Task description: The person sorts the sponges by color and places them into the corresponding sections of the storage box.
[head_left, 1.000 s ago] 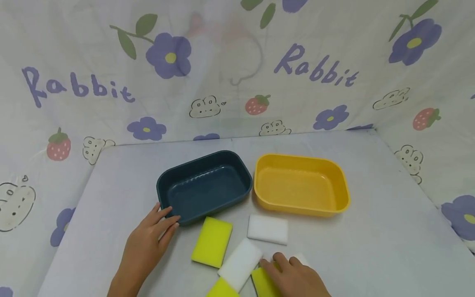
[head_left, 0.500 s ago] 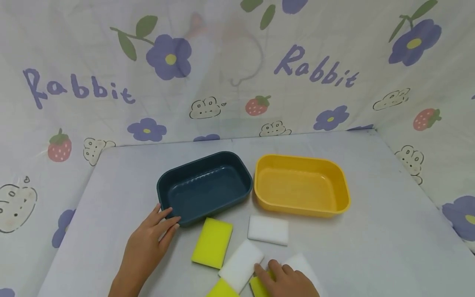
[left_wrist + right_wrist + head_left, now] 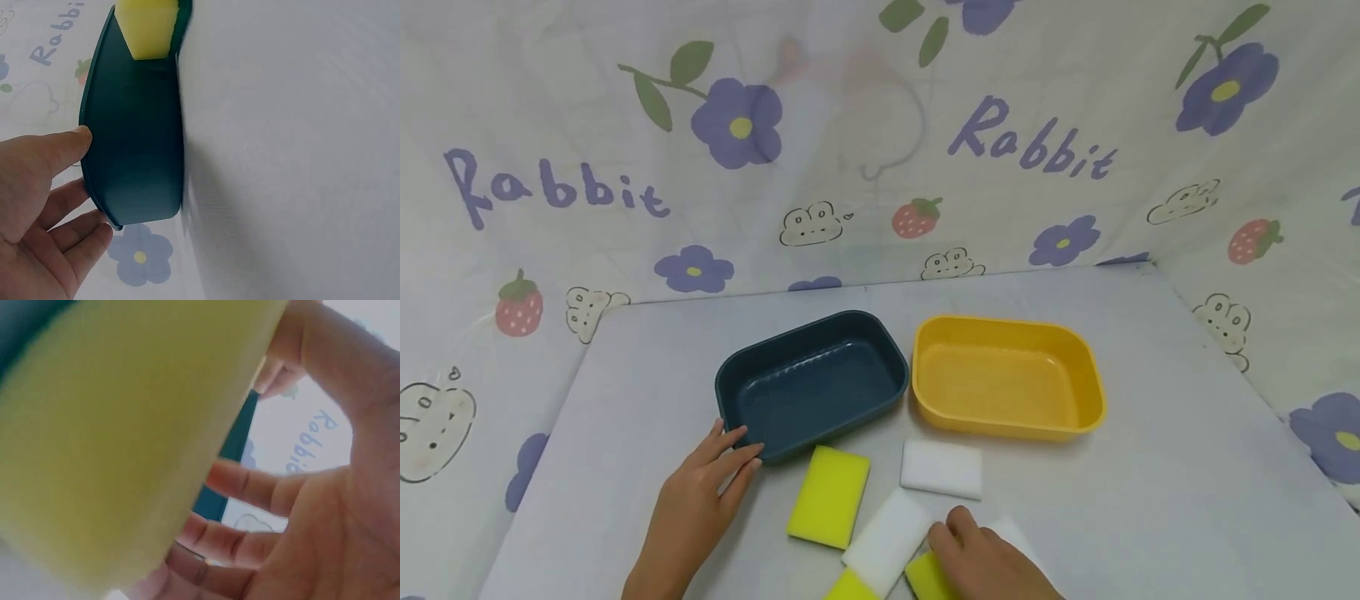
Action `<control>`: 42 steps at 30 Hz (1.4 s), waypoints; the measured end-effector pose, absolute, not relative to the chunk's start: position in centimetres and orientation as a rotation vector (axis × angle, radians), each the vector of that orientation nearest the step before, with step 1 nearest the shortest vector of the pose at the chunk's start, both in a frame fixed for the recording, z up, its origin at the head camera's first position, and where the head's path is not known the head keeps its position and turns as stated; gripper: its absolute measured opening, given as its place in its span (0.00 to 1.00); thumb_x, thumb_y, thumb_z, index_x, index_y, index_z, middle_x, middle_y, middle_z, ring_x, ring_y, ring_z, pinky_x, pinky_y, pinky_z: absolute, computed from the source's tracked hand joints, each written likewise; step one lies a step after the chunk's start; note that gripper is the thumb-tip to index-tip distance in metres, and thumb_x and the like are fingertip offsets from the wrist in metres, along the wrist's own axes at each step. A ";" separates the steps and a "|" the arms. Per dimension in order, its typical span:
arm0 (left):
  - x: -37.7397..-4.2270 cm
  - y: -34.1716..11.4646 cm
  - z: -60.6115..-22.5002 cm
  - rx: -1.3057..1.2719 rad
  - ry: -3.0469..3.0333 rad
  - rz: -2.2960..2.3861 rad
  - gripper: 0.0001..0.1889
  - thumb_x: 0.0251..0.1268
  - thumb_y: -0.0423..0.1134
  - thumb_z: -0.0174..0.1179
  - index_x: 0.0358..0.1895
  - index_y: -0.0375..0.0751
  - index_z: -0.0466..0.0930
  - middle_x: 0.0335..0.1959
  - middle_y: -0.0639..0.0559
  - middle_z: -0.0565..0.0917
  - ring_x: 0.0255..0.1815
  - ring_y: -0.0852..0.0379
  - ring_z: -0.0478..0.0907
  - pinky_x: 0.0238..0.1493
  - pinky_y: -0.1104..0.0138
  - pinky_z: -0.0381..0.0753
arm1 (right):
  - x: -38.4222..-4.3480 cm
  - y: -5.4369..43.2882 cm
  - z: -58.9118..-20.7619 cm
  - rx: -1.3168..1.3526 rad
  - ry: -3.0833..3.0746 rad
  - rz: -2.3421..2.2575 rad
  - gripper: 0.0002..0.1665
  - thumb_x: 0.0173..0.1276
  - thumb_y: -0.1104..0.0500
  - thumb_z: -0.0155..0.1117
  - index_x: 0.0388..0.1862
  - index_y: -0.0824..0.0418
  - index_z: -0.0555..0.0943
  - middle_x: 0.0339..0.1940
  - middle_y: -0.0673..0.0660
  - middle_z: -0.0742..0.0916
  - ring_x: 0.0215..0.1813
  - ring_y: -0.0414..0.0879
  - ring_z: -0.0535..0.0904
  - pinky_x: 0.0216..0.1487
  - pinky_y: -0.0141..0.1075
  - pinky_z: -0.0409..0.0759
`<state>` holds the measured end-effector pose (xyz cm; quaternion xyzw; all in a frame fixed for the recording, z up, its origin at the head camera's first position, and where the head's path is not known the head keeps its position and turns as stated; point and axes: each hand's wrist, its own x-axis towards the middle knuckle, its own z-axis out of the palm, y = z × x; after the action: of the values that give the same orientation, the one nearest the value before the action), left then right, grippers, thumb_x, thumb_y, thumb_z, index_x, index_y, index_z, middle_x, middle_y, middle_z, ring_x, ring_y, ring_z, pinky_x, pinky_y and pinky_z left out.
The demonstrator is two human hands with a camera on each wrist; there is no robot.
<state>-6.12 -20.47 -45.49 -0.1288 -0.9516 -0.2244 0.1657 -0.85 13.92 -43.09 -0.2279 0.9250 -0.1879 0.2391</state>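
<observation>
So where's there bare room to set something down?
Bare table lies right of the yellow tray, left of the dark tray and left hand, and between both trays and the patterned curtain. Crowded: the near middle, where yellow sponges and white blocks lie by the right hand.

I've got a pale desk (image 3: 1187,433), white cloth backdrop (image 3: 842,150) behind: purple "Rabbit" lettering (image 3: 1033,148), flowers (image 3: 735,125), strawberries (image 3: 518,312), bunny faces (image 3: 811,226).

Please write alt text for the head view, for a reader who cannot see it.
A person's left hand holds a corner of a dark teal tray while the right hand grips a yellow sponge. Other yellow sponges and white blocks lie nearby, with a yellow tray beyond.
</observation>
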 end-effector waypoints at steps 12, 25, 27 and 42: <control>-6.2 -20.5 -45.5 -0.347 -2.715 -0.661 0.13 0.59 0.36 0.74 0.47 0.44 0.90 0.56 0.42 0.84 0.67 0.38 0.72 0.53 0.45 0.81 | -2.1 14.7 -39.8 -0.732 2.536 -0.615 0.35 0.55 0.34 0.76 0.54 0.47 0.72 0.48 0.47 0.74 0.40 0.39 0.71 0.41 0.34 0.79; -6.3 -20.6 -45.5 -0.344 -2.711 -0.685 0.12 0.59 0.36 0.74 0.47 0.45 0.90 0.57 0.42 0.83 0.67 0.38 0.71 0.53 0.46 0.80 | -2.6 14.8 -39.0 -0.783 2.411 -0.710 0.38 0.54 0.29 0.73 0.57 0.44 0.74 0.50 0.44 0.75 0.43 0.36 0.71 0.47 0.32 0.80; -6.2 -20.5 -45.4 -0.342 -2.711 -0.684 0.12 0.59 0.36 0.74 0.47 0.44 0.90 0.57 0.42 0.83 0.67 0.37 0.72 0.53 0.46 0.81 | -2.5 14.6 -38.9 -0.845 2.427 -0.707 0.36 0.56 0.29 0.71 0.58 0.44 0.75 0.51 0.44 0.74 0.45 0.36 0.71 0.47 0.31 0.80; -6.3 -20.5 -45.6 -0.360 -2.680 -0.698 0.12 0.58 0.35 0.74 0.46 0.44 0.90 0.56 0.42 0.84 0.66 0.36 0.73 0.51 0.45 0.81 | -3.9 13.1 -38.2 -1.232 2.666 -0.528 0.29 0.57 0.56 0.71 0.58 0.47 0.76 0.57 0.47 0.76 0.49 0.40 0.70 0.50 0.36 0.76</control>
<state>-6.25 -20.54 -45.55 -0.1268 -0.9451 -0.2462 0.1734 -3.90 13.14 -38.20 -0.4117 0.8906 -0.1764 0.0787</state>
